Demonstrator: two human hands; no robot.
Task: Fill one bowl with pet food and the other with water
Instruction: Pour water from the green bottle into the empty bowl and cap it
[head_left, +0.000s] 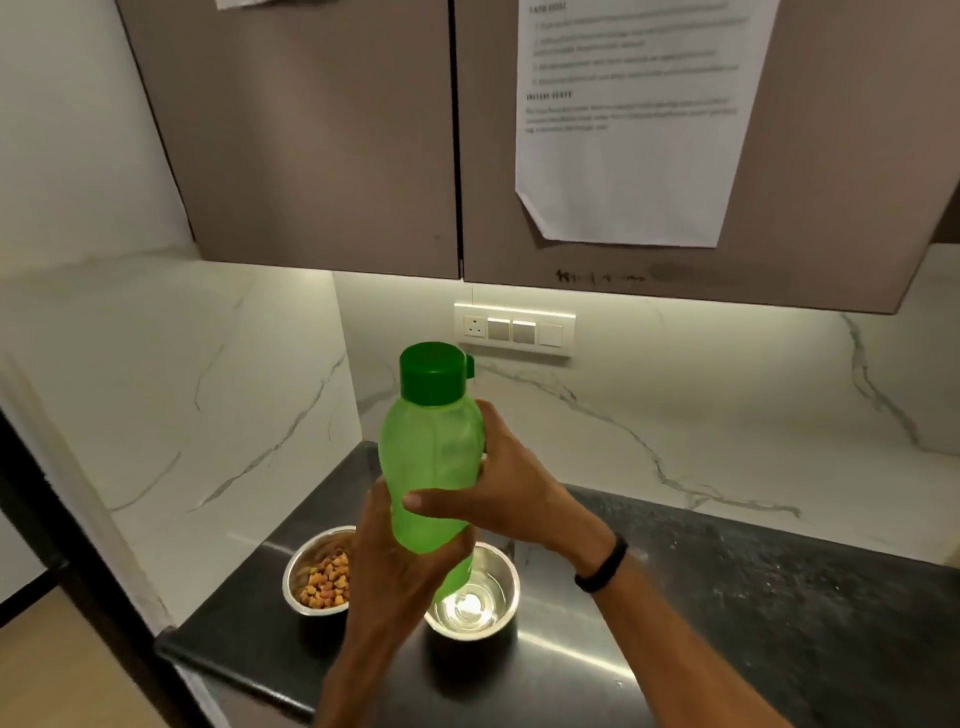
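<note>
While held off the counter in both hands, the green bottle (431, 457) stands nearly upright, long axis close to vertical with the top leaning slightly left, and its dark green cap (434, 371) is on and points up toward the cabinets. The cap's small tab sticks out to the right.

Right hand (511, 488): wrapped around the bottle's right side at mid-body, thumb laid across the front, fingers behind and out of sight. Forearm comes in from lower right; black wristband (602, 566) on the wrist.

Left hand (402, 566): cups the bottle's lower part from beneath and the left, palm against it, fingers closed around the base. Forearm rises from the bottom edge of view.

Bottle's base hangs just above the right steel bowl (475, 603). That bowl appears to hold clear liquid, though glare on the metal makes the level hard to read. Left steel bowl (311, 571), just beside it and partly hidden by the left wrist, holds brown and orange kibble (324, 582).

Both bowls sit on the dark countertop (727, 613), near its left end. White marble-patterned backsplash (727, 405) behind, with a switch panel (514, 330). Printed sheet (631, 119) taped to the upper cabinet door; text too blurred to read.
</note>
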